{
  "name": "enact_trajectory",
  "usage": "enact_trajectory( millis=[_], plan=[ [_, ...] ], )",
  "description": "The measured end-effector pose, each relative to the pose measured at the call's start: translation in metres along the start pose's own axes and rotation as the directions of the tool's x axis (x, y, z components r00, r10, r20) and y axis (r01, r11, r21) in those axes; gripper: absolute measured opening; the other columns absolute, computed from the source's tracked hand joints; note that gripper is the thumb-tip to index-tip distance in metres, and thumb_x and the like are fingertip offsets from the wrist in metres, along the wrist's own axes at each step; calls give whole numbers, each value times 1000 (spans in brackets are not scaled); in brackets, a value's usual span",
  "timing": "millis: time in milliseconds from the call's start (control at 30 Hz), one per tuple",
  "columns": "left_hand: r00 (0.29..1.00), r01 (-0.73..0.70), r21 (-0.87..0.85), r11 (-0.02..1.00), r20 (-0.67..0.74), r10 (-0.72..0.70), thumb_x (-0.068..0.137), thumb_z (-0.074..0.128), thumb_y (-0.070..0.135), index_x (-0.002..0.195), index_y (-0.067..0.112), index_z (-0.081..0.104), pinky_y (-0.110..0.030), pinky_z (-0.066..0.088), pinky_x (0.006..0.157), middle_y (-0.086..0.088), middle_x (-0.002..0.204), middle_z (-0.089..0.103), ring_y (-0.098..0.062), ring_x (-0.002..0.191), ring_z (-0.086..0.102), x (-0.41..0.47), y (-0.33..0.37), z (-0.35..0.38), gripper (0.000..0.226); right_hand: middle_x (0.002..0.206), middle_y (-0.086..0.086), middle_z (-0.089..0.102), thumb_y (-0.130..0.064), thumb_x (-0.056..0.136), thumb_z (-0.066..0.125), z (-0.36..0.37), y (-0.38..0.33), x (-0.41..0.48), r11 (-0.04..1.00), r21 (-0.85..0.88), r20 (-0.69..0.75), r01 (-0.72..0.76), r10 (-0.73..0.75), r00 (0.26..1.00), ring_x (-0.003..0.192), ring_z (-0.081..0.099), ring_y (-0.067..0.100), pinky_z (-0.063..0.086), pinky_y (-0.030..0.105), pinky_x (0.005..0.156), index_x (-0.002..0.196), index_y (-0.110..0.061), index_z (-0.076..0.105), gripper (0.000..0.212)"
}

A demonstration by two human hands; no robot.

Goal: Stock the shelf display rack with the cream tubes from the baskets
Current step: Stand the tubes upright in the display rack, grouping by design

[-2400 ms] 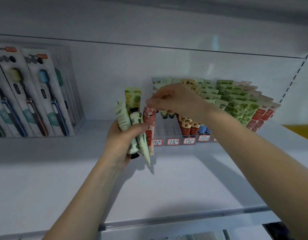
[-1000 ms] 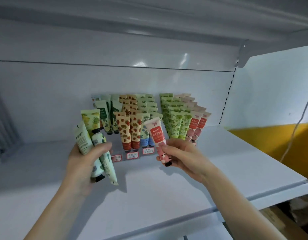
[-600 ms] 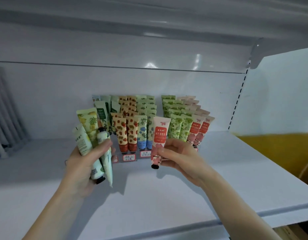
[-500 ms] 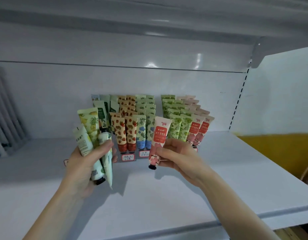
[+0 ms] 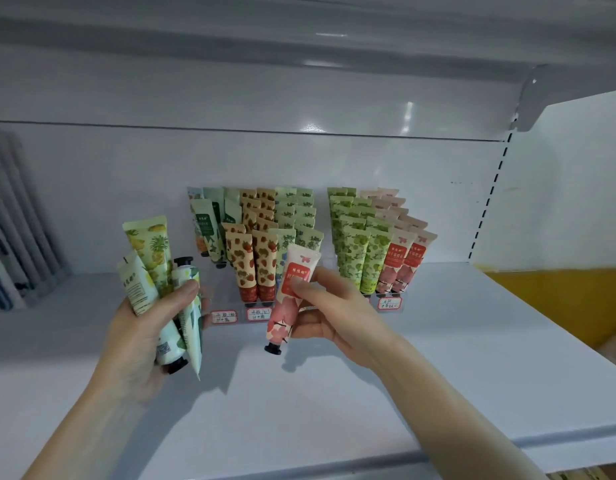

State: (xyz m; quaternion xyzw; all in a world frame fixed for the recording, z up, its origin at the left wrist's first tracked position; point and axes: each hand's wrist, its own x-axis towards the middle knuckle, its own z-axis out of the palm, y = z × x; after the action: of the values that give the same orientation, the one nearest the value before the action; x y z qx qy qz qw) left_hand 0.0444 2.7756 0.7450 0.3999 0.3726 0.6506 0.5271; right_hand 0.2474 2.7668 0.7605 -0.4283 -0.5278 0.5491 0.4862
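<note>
Shelf (image 5: 472,358): under everything; the back wall (image 5: 92,185) is behind it and the top shelf (image 5: 299,46) is above it.
Rack (image 5: 240,317): stands on the shelf, near the middle, up against the back wall.
Left group of tubes (image 5: 261,237): in the rack, row behind row.
Right group of tubes (image 5: 368,244): in the rack too, with a gap between the groups.
Price tags (image 5: 224,317): on the rack's front, below the tubes.
Left hand (image 5: 140,341): above the shelf, before the rack's left end, holding a bunch of tubes (image 5: 150,258).
Right hand (image 5: 334,313): right of the left hand, before the rack's middle, holding a single tube (image 5: 292,292), cap down, in front of the left group.
Packs (image 5: 12,244): far left, well apart from the rack.
Side wall (image 5: 559,185): at the shelf's right end.
</note>
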Motion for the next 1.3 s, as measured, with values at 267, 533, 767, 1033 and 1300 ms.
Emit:
enact_trajectory(
  millis=[267,533,767,1033,1300],
  plan=[
    [999,34,-18,999,-3,-34,60,67,17,97,14,63,-31,58,55,-6,81,65,-21,67,65,12,19,-26,37,86,12,70,-6,86,61,31,-6,11,999,-6,-28,50,-50,998,69,67,24,59,34,68,101,-11,59,16],
    [999,32,-35,999,15,-31,75,65,7,90,12,64,-29,58,57,-1,72,69,-16,63,67,36,46,-77,16,73,7,70,-11,89,59,74,-18,36,994,-88,-98,65,-73,992,58,67,19,58,26,61,95,-10,60,5],
    [998,14,1,1000,64,-14,83,59,4,89,11,62,-26,58,59,1,66,67,-11,59,66,57,63,-114,9,76,5,66,-16,90,60,107,-45,58,850,-480,-139,217,-319,938,66,68,12,57,22,64,85,-8,59,9],
    [998,52,-57,997,43,-49,84,60,4,87,10,61,-26,56,55,0,67,65,-11,59,66,67,57,-135,7,85,16,71,-14,85,67,136,-48,92,743,-622,-134,248,-412,901,80,70,28,55,47,81,83,-21,59,11],
    [998,55,-70,996,-4,-56,60,67,15,83,11,63,-26,56,56,0,64,66,-12,60,67,72,57,-144,24,82,15,71,-11,87,63,148,-40,125,622,-752,-65,220,-401,914,75,69,32,55,49,74,82,-11,60,6]
  ],
)
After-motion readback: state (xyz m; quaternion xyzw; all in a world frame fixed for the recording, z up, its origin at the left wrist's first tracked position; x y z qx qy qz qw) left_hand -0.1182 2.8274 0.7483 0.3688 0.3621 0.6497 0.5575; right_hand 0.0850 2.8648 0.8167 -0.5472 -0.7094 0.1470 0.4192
